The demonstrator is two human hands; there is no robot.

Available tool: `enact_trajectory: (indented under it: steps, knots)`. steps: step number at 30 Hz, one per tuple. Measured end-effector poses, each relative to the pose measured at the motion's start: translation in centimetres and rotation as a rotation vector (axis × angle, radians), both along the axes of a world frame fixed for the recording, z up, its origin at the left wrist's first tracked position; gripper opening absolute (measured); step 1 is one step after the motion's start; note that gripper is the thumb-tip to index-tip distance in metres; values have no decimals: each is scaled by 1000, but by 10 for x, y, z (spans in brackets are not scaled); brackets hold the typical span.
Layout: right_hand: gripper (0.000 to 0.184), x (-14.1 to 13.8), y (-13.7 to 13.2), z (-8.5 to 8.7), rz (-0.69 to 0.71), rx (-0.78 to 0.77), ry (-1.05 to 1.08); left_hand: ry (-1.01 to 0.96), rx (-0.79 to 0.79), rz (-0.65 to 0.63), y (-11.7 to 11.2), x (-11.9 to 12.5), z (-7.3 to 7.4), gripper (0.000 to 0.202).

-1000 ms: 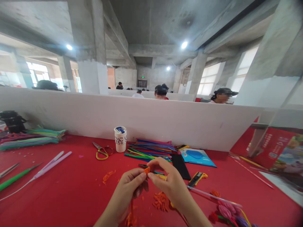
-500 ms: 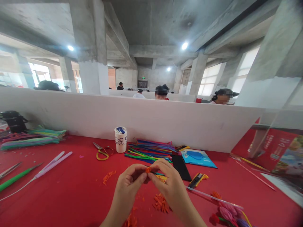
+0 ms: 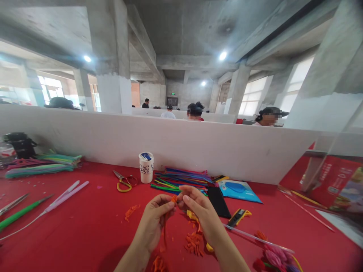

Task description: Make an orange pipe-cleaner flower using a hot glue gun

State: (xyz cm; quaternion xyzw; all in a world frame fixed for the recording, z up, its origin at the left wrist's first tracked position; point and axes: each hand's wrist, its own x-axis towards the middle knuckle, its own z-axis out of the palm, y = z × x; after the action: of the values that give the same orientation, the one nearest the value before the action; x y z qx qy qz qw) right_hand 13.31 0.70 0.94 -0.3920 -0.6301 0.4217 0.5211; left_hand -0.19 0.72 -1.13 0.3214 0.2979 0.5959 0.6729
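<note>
My left hand (image 3: pixel 157 217) pinches a small orange fuzzy piece (image 3: pixel 174 198) between thumb and forefinger; it looks like bent pipe cleaner. A thin orange-brown strand (image 3: pixel 165 234) hangs below those fingers. Just to the right, my right hand (image 3: pixel 197 209) has its thumb and forefinger apart, the other fingers curled and partly hidden beside the orange piece. Whether they touch it I cannot tell. Under the hands lies a pile of short orange pieces (image 3: pixel 194 243), with another orange heap (image 3: pixel 159 263) near the front edge and a smaller orange clump (image 3: pixel 132 212) to the left.
Scissors (image 3: pixel 124 182), a white cup (image 3: pixel 146 168), coloured pipe cleaners (image 3: pixel 184 176), a black pad (image 3: pixel 218 202), a blue packet (image 3: pixel 240 190) and a yellow-black cutter (image 3: pixel 239 218) lie beyond. A glue gun-like lilac tool (image 3: pixel 65 196) is left, fuzzy flowers (image 3: pixel 275 257) right. A white partition (image 3: pixel 198 145) stands behind.
My right hand has let go of the orange piece and its forefinger has lifted. My left hand keeps the piece and has shifted slightly left. The hanging strand now shows.
</note>
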Motion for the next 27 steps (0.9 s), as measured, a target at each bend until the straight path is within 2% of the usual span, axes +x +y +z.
enact_trajectory:
  steps: [2, 5, 9, 12, 15, 20, 27]
  knots:
    - [16, 0, -2, 2, 7, -39, 22, 24, 24, -3, -1, -1, 1, 9]
    - [8, -1, -6, 4, -80, 37, -84, 81, 61, 1, -4, 0, 5, 7]
    - [10, 4, -8, 12, -198, 355, -419, 129, 64, 19, -9, 0, 11, 7]
    - [13, 11, -5, 24, -158, 539, -619, 149, 79, 34, -12, -1, 16, 7]
    - [12, 15, -2, 35, -118, 651, -723, 174, 93, 40, -14, -2, 20, 8]
    - [12, 16, -3, 47, -90, 712, -824, 203, 117, 45, -15, -1, 23, 7]
    - [10, 16, -3, 48, -87, 750, -906, 309, 164, 102, -12, -2, 22, 4]
